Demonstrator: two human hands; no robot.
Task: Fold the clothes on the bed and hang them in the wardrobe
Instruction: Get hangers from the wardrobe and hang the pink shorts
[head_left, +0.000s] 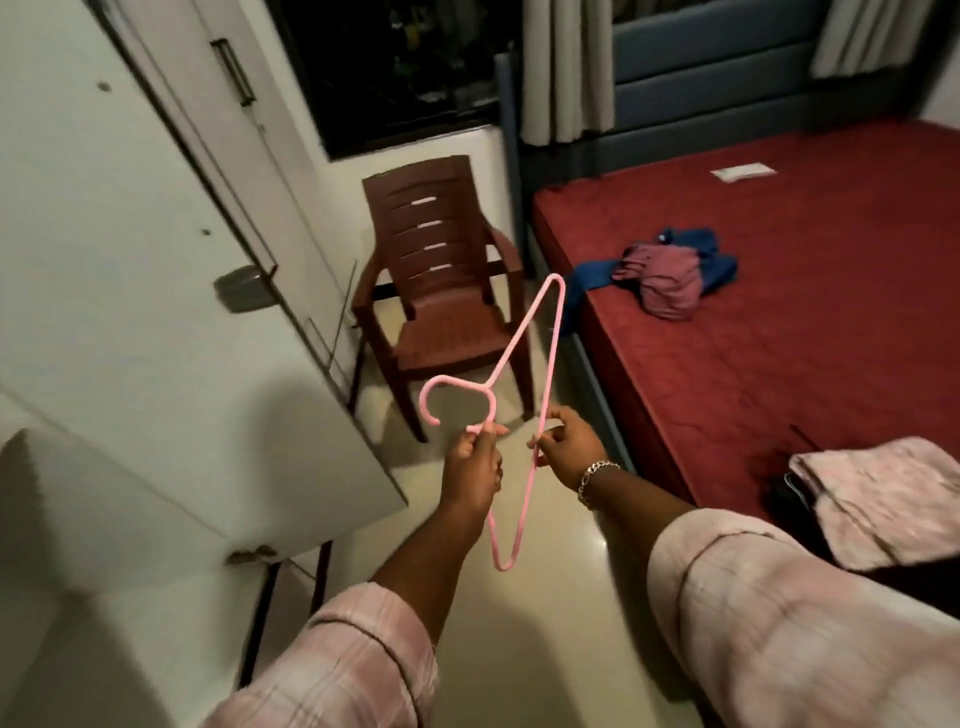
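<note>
A pink plastic hanger (524, 343) hangs in the air over the floor, held by both hands. My left hand (474, 467) pinches its neck just below the hook. My right hand (563, 444) pinches one of its long bars. On the red bed (810, 332) lies a crumpled heap of a maroon garment (667, 283) over a blue one (597, 273). A folded pale pink cloth (883, 504) rests on the bed's near right part. The white wardrobe (124, 270) stands at left, its door swung out towards me.
A brown plastic chair (441, 291) stands between the wardrobe and the bed, under a dark window. A dark object (789, 493) lies beside the folded cloth. A white slip (744, 171) lies on the far mattress. The glossy floor (550, 623) runs between wardrobe and bed.
</note>
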